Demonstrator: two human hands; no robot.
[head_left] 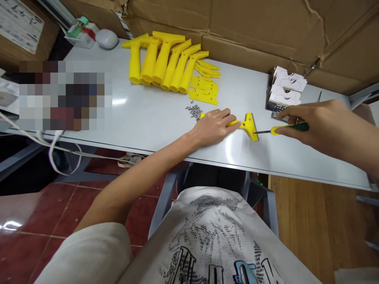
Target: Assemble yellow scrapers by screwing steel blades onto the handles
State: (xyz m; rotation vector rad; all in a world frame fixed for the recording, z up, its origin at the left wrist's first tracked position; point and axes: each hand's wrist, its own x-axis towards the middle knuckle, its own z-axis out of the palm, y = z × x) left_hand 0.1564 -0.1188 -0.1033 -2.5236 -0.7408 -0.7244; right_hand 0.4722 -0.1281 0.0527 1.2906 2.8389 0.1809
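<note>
My left hand (217, 127) is closed around the handle of a yellow scraper (250, 125), pressing it down on the white table. The scraper's wide head points right, with a small screw near each end. In my right hand (322, 122) is a screwdriver (290, 128) with a green and yellow handle. Its metal tip meets the lower screw on the scraper head. Just beyond my left hand lies a pile of small screws (195, 111). My left hand hides most of the scraper's handle.
Several yellow scraper handles (162, 59) lie in a row at the back, beside flat yellow plates (203, 90). Small white and black boxes (286, 88) stand at the right rear. Cardboard (237, 31) walls the back. A white cable (51, 154) hangs at the left edge.
</note>
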